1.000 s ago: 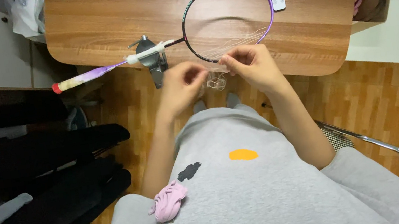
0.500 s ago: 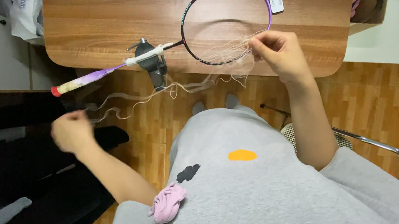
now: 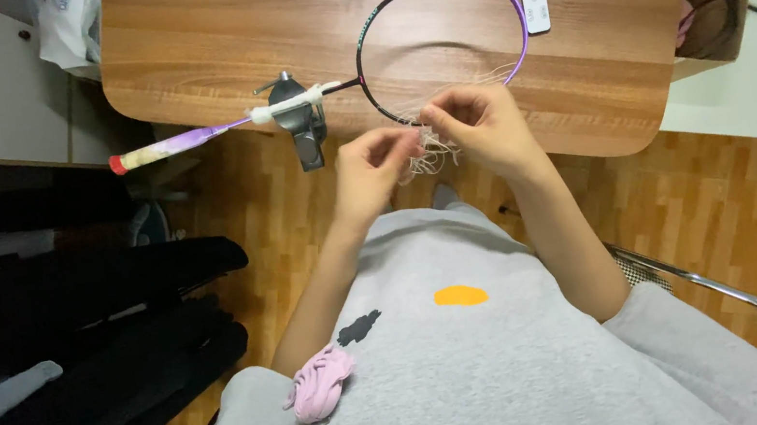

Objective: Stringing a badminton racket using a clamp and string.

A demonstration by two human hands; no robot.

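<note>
Pinching one tangle of white string (image 3: 429, 152) between them, the left hand (image 3: 371, 172) and the right hand (image 3: 476, 127) meet just below the one racket (image 3: 397, 54). Both hands press fingertips on the string. The racket lies on one wooden table (image 3: 182, 53), its shaft held in one metal clamp (image 3: 298, 121).

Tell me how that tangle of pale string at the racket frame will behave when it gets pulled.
The pale thin string is probably floppy and very light: it hangs in loose curls between the left hand and right hand. It may snag, since it bunches against the purple and black racket frame. The racket likely stays put, its shaft sitting in a grey metal clamp.
</note>
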